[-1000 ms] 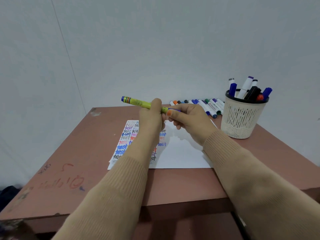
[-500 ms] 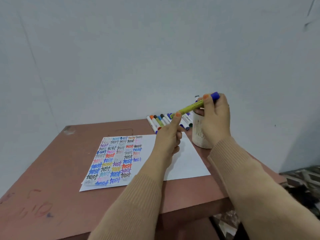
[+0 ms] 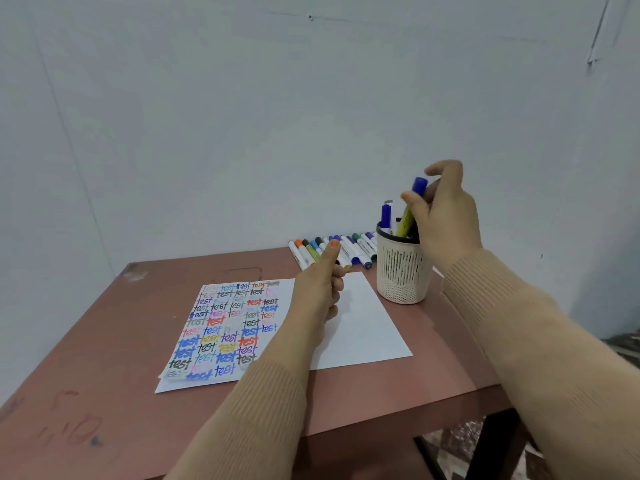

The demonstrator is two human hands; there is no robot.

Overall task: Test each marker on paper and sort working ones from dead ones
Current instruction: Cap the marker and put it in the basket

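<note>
Nearest the camera, two beige ribbed sleeves (image 3: 519, 323) reach forward over a reddish-brown table (image 3: 104, 341), whose near left corner carries faint scribbles (image 3: 69, 427). A sheet of white paper (image 3: 363, 327) lies flat on the table; its left half is filled with rows of the word "test" in blue, black, red, yellow and pink, and its right half is blank.

The left hand (image 3: 317, 292) hovers above the middle of the paper, fingers folded into a loose fist, thumb pointing up, holding nothing.

Just beyond the paper's far right corner stands a cream perforated cup (image 3: 401, 275) with a dark rim. The right hand (image 3: 446, 220) is above it, thumb and fingers pinching the upper part of a yellow-green marker (image 3: 406, 223) with a blue cap (image 3: 419, 185). The marker is tilted, cap uppermost, and its lower end dips inside the cup's rim. Whether it touches the bottom cannot be told. A blue-capped marker (image 3: 385, 214) stands upright in the cup beside it, and dark shapes show behind the hand, too hidden to name.

Left of the cup, along the table's far edge, a row of markers (image 3: 356, 251) lies side by side, white barrels with orange, black, blue, green and purple caps.

Behind everything is a pale grey wall (image 3: 242, 133)
</note>
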